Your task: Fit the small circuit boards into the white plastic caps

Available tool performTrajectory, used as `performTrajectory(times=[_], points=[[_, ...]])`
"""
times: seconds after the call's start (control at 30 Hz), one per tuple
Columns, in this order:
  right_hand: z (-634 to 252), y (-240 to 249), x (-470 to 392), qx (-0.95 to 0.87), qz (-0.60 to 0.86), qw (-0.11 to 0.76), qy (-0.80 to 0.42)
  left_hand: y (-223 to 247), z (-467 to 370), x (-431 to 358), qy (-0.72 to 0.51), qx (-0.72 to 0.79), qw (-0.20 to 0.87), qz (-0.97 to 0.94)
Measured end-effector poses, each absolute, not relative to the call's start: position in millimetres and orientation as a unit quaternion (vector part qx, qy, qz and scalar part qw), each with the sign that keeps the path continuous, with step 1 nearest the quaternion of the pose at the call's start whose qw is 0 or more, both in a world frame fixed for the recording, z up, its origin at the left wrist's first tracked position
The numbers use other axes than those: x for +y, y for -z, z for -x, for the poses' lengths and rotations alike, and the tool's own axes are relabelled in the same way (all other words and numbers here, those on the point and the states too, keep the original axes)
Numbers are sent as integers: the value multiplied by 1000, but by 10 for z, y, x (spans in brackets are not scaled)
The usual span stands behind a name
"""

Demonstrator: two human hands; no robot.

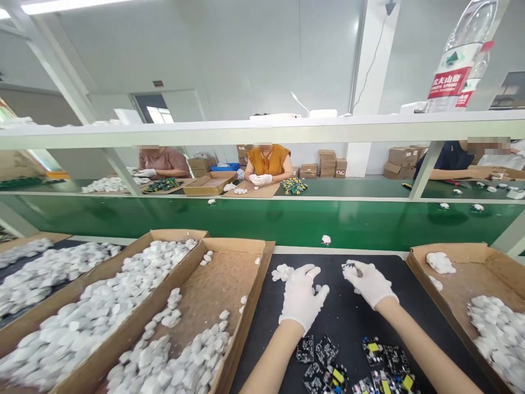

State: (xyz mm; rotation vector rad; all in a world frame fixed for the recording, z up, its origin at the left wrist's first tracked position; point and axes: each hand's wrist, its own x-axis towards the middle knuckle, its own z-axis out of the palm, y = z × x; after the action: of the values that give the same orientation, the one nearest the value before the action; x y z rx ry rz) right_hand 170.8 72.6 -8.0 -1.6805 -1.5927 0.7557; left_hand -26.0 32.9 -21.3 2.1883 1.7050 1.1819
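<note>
My left hand [302, 298], in a white glove, is over the black work mat with thumb and fingers apart. Small white pieces [315, 289] show by its thumb, and a little pile of white pieces [281, 272] lies just left of its fingers. My right hand [372, 284], also gloved, pinches a small circuit board [348, 267] between thumb and fingers; part of the board is hidden. Nearer to me, several bare circuit boards [315, 377] and more boards with yellow parts [385, 358] lie on the mat between my forearms.
Cardboard trays [268, 273] of white pieces stand at left, and another tray [414, 257] at right. Beyond the mat runs a green conveyor belt [262, 221] carrying a white-topped piece [326, 239]. A shelf [205, 134] with water bottles [453, 76] crosses above. Co-workers sit opposite.
</note>
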Motion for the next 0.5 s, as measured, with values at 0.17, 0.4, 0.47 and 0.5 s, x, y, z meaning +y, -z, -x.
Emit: performTrajectory(times=[0.17, 0.4, 0.47, 0.5], points=[[-1764, -11, 1462, -588, 726, 287, -211, 328, 464, 489, -272, 706, -18, -653], [-1878, -127, 1938, -537, 813, 160, -157, 256, 500, 510, -211, 702, 36, -679], [-1914, -131, 1922, -544, 814, 152, -135, 194, 450, 465, -220, 654, 68, -720], [-1929, -131, 1899, -555, 808, 152, -129, 176, 420, 439, -223, 630, 82, -739]])
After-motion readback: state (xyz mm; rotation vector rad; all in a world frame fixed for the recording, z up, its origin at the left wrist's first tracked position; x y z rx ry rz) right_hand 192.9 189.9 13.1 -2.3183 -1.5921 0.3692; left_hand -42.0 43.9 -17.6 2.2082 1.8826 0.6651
